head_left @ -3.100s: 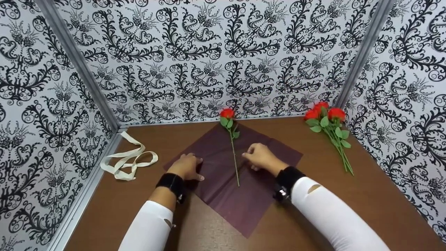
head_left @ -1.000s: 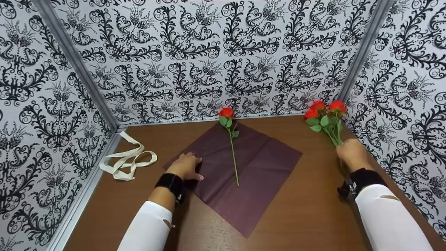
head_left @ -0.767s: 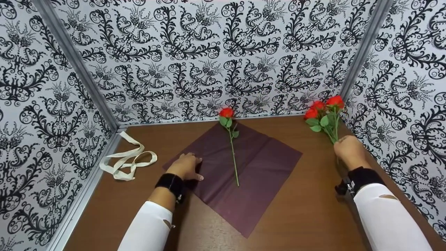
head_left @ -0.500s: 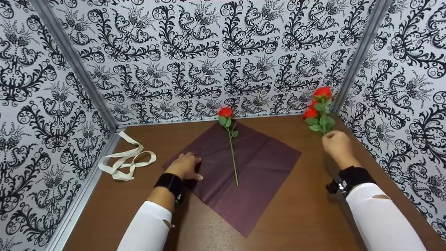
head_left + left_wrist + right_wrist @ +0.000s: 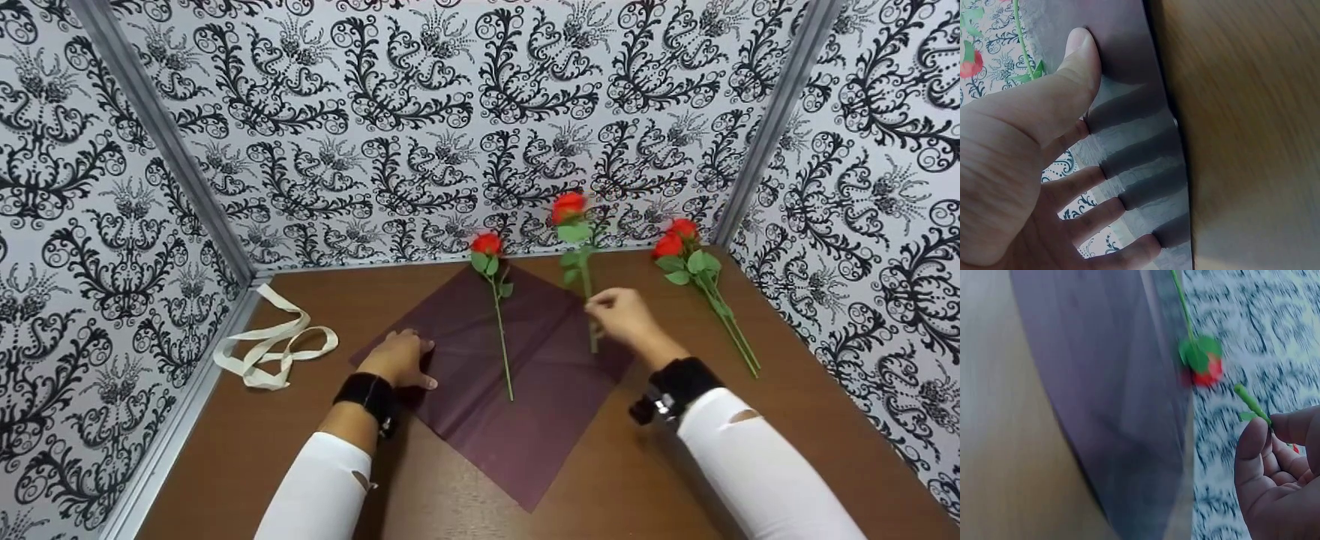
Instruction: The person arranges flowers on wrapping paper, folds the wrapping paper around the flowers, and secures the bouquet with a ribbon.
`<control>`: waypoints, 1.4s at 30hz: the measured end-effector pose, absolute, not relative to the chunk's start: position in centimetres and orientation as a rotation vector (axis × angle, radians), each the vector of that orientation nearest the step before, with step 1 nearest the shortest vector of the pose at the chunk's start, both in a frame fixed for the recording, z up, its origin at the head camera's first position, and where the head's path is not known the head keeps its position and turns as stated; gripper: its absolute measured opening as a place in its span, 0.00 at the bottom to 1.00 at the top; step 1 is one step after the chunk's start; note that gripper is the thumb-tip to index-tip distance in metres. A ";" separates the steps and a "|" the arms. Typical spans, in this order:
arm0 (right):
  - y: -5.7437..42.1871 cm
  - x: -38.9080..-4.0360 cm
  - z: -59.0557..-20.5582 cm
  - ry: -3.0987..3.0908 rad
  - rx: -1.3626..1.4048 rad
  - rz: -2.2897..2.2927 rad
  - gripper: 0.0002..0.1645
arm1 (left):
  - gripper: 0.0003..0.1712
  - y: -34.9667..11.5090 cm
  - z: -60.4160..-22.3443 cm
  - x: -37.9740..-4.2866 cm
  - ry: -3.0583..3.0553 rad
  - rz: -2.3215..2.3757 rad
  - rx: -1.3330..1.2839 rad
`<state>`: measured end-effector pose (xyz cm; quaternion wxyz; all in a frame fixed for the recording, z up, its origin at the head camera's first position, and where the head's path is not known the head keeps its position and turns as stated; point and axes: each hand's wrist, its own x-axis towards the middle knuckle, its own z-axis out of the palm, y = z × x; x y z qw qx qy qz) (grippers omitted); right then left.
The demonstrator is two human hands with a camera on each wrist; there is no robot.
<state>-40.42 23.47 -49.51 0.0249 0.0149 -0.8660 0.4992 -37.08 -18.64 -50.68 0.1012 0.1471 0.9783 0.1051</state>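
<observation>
A dark purple wrapping sheet (image 5: pixel 540 427) lies turned cornerwise on the brown table, one corner toward the person. Down its middle runs a single red rose (image 5: pixel 487 244), bloom at the far corner. My left hand (image 5: pixel 399 358) rests on the sheet's left corner, fingers spread; the left wrist view shows the fingertips (image 5: pixel 1145 244) on its shiny surface. With thumb and fingers my right hand (image 5: pixel 626 319) pinches the stem of a second rose (image 5: pixel 571 210), raised over the sheet's right side, bloom up. In the right wrist view the lower stem (image 5: pixel 1252 404) pokes out of the grip.
More red roses (image 5: pixel 679 244) lie together at the back right, stems toward the front. A cream ribbon (image 5: pixel 262 377) sits loosely looped on the left. Patterned wall panels (image 5: pixel 420 150) with grey metal corner posts (image 5: pixel 161 142) enclose the table's back and sides.
My right hand went from above the sheet to the roses at right, took one by its stem, and carried it left over the sheet. My left hand stayed in place.
</observation>
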 end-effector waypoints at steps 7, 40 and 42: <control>17.9 -40.8 -51.2 -2.718 0.088 1.693 0.13 | 0.48 -18.6 -50.5 -37.2 2.892 0.293 0.434; 11.6 -41.7 -53.5 -3.029 0.257 1.169 0.18 | 0.47 -18.9 -51.0 -37.1 2.904 0.376 0.384; 11.8 -41.7 -53.5 -3.027 0.276 1.099 0.18 | 0.47 -18.8 -51.0 -37.1 2.905 0.373 0.388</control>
